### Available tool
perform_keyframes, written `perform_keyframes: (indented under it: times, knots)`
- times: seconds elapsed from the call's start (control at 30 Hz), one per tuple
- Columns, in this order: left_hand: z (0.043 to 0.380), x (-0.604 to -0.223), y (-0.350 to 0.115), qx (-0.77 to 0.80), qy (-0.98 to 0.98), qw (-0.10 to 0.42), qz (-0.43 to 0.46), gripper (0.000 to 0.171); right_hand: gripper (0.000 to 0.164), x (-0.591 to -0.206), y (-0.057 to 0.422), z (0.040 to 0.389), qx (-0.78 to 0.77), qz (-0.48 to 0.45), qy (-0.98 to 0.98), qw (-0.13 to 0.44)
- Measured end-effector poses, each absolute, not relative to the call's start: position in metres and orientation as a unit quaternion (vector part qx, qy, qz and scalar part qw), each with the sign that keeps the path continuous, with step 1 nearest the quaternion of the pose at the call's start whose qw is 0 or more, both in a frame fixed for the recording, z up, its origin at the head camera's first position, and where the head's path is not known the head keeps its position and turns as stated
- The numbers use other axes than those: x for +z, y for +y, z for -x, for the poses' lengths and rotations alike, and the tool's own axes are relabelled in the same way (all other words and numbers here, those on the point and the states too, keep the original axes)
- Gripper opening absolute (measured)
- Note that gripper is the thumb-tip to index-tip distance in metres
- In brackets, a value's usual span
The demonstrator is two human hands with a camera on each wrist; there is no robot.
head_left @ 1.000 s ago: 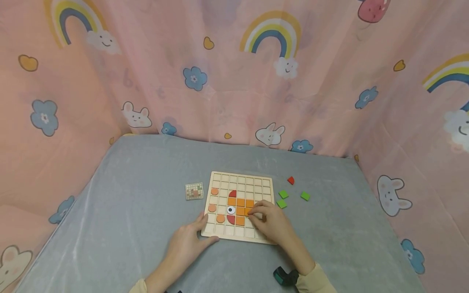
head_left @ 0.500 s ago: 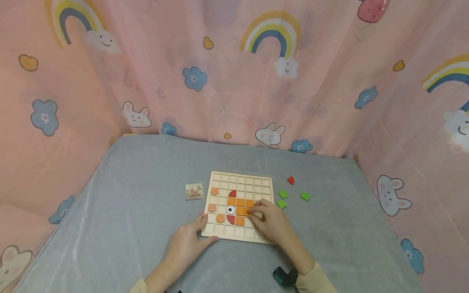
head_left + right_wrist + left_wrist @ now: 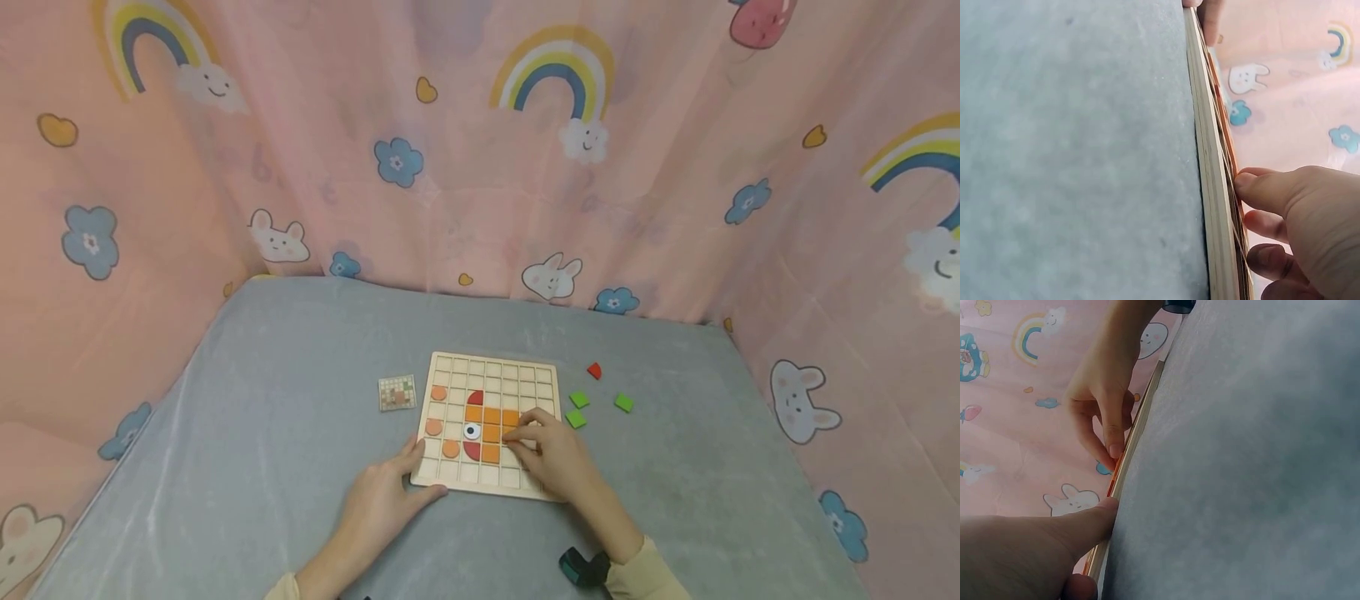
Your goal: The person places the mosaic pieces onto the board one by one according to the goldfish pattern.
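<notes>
A pale wooden grid board (image 3: 527,373) lies on the grey cloth. Its left front corner is held between the thumb and fingers of my left hand (image 3: 381,493), the thumb along the front edge. My right hand (image 3: 557,454) pinches an orange square tile (image 3: 509,432) low over the board, thumb and forefinger together; the fingers partly hide it. Other orange squares (image 3: 491,432), dark red quarter-round pieces (image 3: 476,398), a white eye disc (image 3: 471,431) and several light orange discs (image 3: 438,392) sit in the cells. In the right wrist view, the thumb (image 3: 1254,187) touches the orange layer.
Green square tiles (image 3: 578,400) and one red quarter-round piece (image 3: 594,371) lie right of the board. A small pattern card (image 3: 397,392) lies to its left. Pink printed curtains (image 3: 480,208) rise behind and beside the grey cloth (image 3: 315,350).
My right fingertips have shifted slightly left and towards me over the orange tiles. Less of the pinched tile shows. My left hand keeps its place at the board's corner.
</notes>
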State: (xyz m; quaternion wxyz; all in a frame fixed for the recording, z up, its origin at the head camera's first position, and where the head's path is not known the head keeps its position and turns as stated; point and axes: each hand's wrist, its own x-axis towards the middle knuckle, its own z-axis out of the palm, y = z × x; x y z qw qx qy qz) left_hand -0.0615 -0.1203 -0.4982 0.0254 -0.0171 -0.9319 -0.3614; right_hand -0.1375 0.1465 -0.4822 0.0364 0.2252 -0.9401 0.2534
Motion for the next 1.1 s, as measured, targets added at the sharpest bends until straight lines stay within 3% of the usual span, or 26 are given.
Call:
perform_keyframes:
  times: [0.33, 0.8, 1.1]
  knots:
    - [0.062, -0.499, -0.120, -0.357, -0.933, 0.031, 0.018, 0.078, 0.010, -0.490, 0.154, 0.136, 0.349, -0.192, -0.916, 0.056]
    - [0.063, -0.498, -0.120, -0.362, -0.932, 0.027, 0.018, 0.078, 0.008, -0.486, 0.156, 0.136, 0.359, -0.194, -0.911, 0.064]
    - [0.062, -0.499, -0.120, -0.348, -0.936, 0.038, 0.021, 0.077, 0.015, -0.481, 0.191, 0.130, 0.395, -0.159, -0.900, 0.091]
